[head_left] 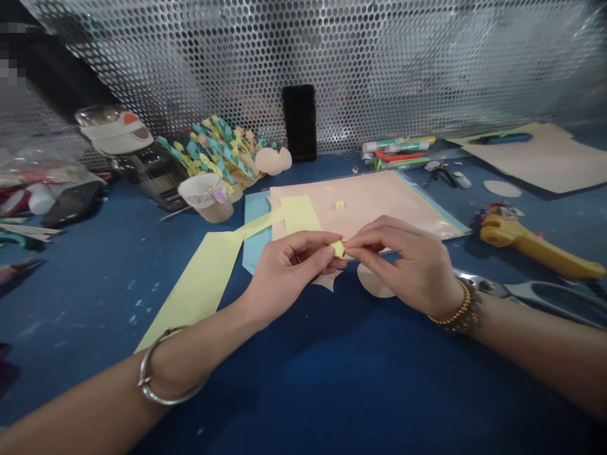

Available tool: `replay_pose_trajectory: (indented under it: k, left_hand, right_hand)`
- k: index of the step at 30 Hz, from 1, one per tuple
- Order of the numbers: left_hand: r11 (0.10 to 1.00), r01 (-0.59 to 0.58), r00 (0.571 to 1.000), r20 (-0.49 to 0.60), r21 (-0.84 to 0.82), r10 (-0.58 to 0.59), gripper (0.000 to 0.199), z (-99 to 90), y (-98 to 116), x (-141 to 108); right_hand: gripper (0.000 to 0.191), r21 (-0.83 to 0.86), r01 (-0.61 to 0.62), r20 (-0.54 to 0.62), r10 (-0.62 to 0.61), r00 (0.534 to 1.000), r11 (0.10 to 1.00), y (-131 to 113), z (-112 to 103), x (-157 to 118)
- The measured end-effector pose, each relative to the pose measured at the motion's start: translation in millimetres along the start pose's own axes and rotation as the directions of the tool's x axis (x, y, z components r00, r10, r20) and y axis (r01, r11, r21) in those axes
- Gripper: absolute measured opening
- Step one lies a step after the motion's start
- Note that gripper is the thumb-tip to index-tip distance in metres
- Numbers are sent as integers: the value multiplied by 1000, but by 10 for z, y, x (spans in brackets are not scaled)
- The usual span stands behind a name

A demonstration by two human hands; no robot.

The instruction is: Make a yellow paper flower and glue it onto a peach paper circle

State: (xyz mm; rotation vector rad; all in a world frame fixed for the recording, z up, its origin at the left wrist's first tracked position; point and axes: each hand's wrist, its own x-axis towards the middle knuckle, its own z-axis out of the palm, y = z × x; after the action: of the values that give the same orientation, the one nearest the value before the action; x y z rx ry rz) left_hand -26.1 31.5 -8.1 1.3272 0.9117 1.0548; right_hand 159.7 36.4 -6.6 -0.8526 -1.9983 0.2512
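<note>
Between my two hands is a small folded piece of yellow paper point(338, 249). My left hand point(296, 264) pinches it between thumb and fingers from the left. From the right, the thumb and forefinger of my right hand point(403, 259) close on its edge. Behind them lies a stack of pink paper point(374, 189) in a clear sleeve, with a tiny yellow paper piece point(339, 205) on top. A yellow paper strip point(199, 272) runs off to the left. Just under my hands, a pink paper scrap point(328, 280) and a pink paper oval point(374, 282) are partly covered.
Scissors point(526, 292) and a yellow glue gun point(540, 246) lie at right. A paper cup point(207, 201), paper-trimmed sticks point(218, 148) and a bottle point(137, 155) stand at left. A phone point(300, 123) leans on the perforated metal panel point(379, 63); glue sticks and pens point(398, 148) lie near it.
</note>
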Motion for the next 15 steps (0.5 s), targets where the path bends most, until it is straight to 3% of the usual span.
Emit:
replay_pose_trajectory:
  k: [11,15]
  left_hand:
    - [999,-13,1000,24,33,12,31,5,0,16]
    - [1000,-15,1000,-13,-13,15,24,-6,-15,26]
  right_hand:
    - [7,-10,18,48,-17,999,1000,-1,2,-20]
    - [7,25,9,34,-10,999,1000,34,15,-14]
